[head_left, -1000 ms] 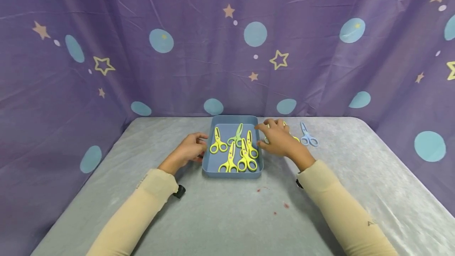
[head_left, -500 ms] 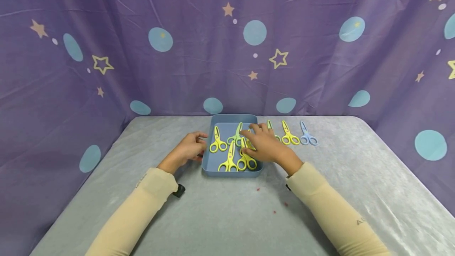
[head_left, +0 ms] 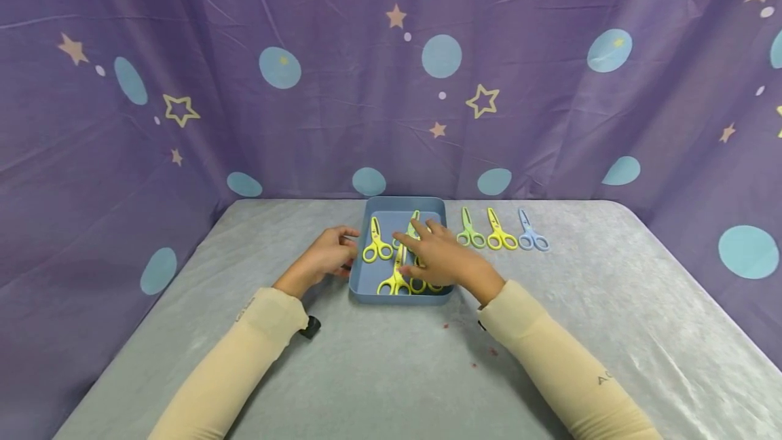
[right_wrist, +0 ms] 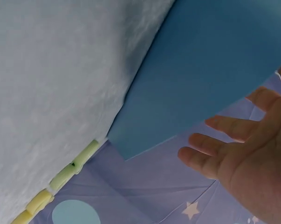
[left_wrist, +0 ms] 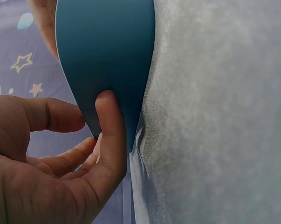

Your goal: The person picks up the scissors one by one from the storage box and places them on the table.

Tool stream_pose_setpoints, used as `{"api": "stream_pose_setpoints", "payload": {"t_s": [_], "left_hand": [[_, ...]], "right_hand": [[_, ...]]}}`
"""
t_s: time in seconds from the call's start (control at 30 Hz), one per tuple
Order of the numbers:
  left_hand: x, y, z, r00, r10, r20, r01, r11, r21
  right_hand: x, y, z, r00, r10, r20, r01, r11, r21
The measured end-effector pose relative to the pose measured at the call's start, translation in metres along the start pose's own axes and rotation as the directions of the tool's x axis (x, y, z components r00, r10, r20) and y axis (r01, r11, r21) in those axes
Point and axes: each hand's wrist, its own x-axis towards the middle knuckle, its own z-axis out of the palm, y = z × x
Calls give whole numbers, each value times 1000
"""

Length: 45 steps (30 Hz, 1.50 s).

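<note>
My right hand (head_left: 441, 254) hovers over a blue tray (head_left: 400, 299) with its fingers spread, holding nothing that I can see. In the tray lie several yellow scissors (head_left: 377, 250) and one green pair of scissors (head_left: 416, 215), some partly hidden beneath that hand. At the tray's left side, my left hand (head_left: 330, 251) rests with relaxed fingers. The left wrist view shows its thumb (left_wrist: 111, 121) against the tray's outer wall (left_wrist: 105, 51) and other fingers near the rim. In the right wrist view, the right fingers (right_wrist: 231, 127) are extended above the tray's edge.
Right of the tray, a green pair of scissors (head_left: 469, 231), a yellow pair (head_left: 499, 231) and a blue pair (head_left: 531, 231) stand in a row on the grey cloth-covered table (head_left: 391, 372). A purple curtain (head_left: 342, 134) hangs behind the table.
My right hand has moved left from above the scissors beside the tray to over the tray, uncovering the row on the table. My left hand has stayed at the tray's side.
</note>
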Motion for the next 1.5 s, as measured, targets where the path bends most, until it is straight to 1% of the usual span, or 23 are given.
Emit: {"api": "stream_pose_setpoints", "payload": {"t_s": [0.13, 0.37, 0.43, 0.67, 0.77, 0.9, 1.03, 1.2, 1.33, 1.5], "left_hand": [[1, 0, 0, 1000, 3, -2, -3, 1000, -5], [0, -1, -1, 1000, -6, 3, 6, 1000, -2], [-1, -2, -1, 1000, -6, 4, 6, 1000, 1], [0, -2, 0, 1000, -2, 2, 2, 1000, 2], [1, -1, 0, 1000, -3, -4, 3, 1000, -2], [2, -1, 0, 1000, -5, -9, 5, 1000, -1], [2, -2, -1, 1000, -8, -6, 8, 1000, 5], [1, -2, -1, 1000, -8, -1, 8, 1000, 0], [1, -2, -1, 1000, -8, -1, 8, 1000, -2], [1, -1, -1, 1000, 6, -3, -6, 1000, -5]], "right_hand": [[5, -5, 2, 997, 3, 72, -1, 1000, -22], [15, -11, 11, 986, -59, 155, 67, 997, -45], [18, -12, 13, 984, -61, 170, 70, 996, -49], [23, -12, 13, 980, -34, 197, 47, 997, -60], [27, -9, 13, 976, -8, 218, 22, 998, -59], [33, -5, 11, 967, 31, 252, -25, 999, -25], [38, 0, 9, 965, 29, 260, -31, 1000, 0], [43, 4, 8, 976, -10, 218, 11, 1000, -5], [42, 5, 8, 982, -34, 186, 35, 999, 0], [36, 1, 6, 987, -30, 157, 31, 999, -7]]}}
